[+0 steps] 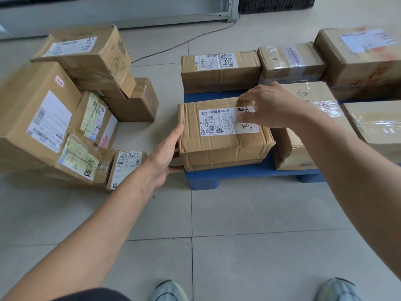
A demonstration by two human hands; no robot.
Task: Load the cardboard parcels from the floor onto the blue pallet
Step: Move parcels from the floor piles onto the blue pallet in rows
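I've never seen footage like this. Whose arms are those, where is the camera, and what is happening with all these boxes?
No machine here: a person wears a camera on the head, looking forward and down, so you see their own bare arms and shoes. The blue pallet sits on the tiled floor with several cardboard parcels already on it. The left hand presses the side of the labelled parcel at the pallet's near corner, while the right hand hovers over its top with fingers open; whether it touches is unclear. That parcel rests on the pallet rather than being lifted. The pile of parcels on the left still waits on the floor.
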